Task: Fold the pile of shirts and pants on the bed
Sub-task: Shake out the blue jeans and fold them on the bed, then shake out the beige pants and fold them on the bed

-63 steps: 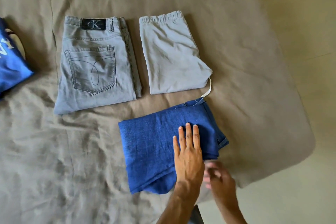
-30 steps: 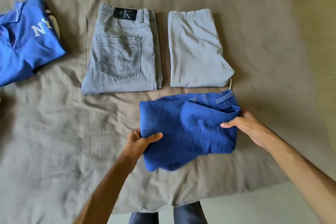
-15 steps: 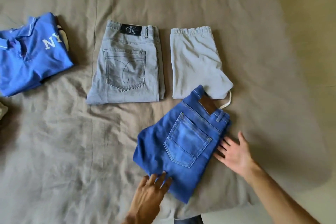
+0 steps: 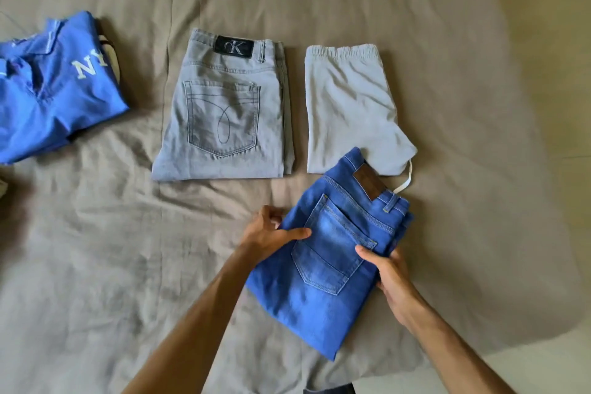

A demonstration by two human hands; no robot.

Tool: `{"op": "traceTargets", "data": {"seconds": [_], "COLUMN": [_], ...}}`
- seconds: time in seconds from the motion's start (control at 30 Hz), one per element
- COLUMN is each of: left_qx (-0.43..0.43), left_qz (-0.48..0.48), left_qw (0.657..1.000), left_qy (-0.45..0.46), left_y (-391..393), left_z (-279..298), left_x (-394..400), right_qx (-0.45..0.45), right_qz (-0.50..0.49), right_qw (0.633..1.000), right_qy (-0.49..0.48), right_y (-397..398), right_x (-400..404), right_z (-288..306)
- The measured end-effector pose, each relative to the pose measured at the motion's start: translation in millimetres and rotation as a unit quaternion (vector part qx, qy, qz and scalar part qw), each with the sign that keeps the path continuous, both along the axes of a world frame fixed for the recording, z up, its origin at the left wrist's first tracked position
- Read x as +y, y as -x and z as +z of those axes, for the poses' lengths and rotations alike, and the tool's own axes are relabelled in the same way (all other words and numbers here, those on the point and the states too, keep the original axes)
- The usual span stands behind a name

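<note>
Both forearms reach forward, the left hand (image 4: 265, 233) and right hand (image 4: 388, 269) pinching with curled fingers, thumbs on top.

"CK" on grey jeans' patch (image 4: 235, 45) | "NY" on blue shirt (image 4: 57, 86)

Taupe bed sheet (image 4: 96, 265) across nearly the whole frame, creased and rumpled, most heavily at lower left. Pale floor (image 4: 550, 41) along the right edge and in the lower right corner. Soft, even light, faint shadows in the folds.
</note>
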State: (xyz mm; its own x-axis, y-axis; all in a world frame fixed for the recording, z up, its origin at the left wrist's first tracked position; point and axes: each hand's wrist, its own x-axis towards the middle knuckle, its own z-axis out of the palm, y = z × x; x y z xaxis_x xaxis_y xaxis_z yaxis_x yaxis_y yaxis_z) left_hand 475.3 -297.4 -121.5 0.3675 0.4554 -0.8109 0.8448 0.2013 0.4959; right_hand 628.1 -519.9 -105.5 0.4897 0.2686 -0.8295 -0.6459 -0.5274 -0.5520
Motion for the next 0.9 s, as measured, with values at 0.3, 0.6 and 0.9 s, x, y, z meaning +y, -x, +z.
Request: {"op": "traceTargets", "data": {"seconds": [0.3, 0.6, 0.9], "left_qx": [-0.076, -0.193, -0.044], "left_qz": [0.097, 0.212, 0.224], "left_qw": [0.95, 0.957, 0.97], "left_qy": [0.286, 0.049, -0.081], "left_y": [54.7, 52.3, 75.3], "left_z": [62.4, 183.4, 57.7], "left_x": [-1.8, 133.7, 201.0], "right_qx": [-0.138, -0.131, 0.007], "right_qz": [0.143, 0.19, 0.344], "right_qw": [0.976, 0.938, 0.936], "right_qy": [-0.085, -0.258, 0.08], "right_y": [4.5, -27.0, -11.7], "right_x": [38.6, 226.8, 266.5], "right_z": [88.1, 186.2, 26.5]}}
